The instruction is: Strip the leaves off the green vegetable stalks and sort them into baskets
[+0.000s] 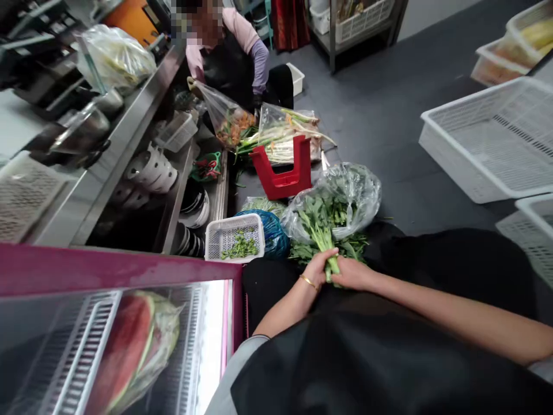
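A bunch of leafy greens (322, 235) with pale green stems is held low in front of my lap, its leaves pointing away from me. My left hand (318, 268), with a gold bracelet at the wrist, is closed around the stems from the left. From the right, my right hand (352, 272) grips the same stems near their cut ends. Just beyond, a clear plastic bag (367, 193) lies open with more greens inside. Loose leaves (352, 246) lie under the bunch. Left of it, a small white basket (210, 236) holds some picked green pieces.
A red plastic stool (283, 187) stands ahead, with bagged scallions (280, 151) behind it. Another person (228, 63) sits at the far end. White crates (466, 167) stand right; a steel counter (125, 138) and glass-fronted cooler (216, 323) are left.
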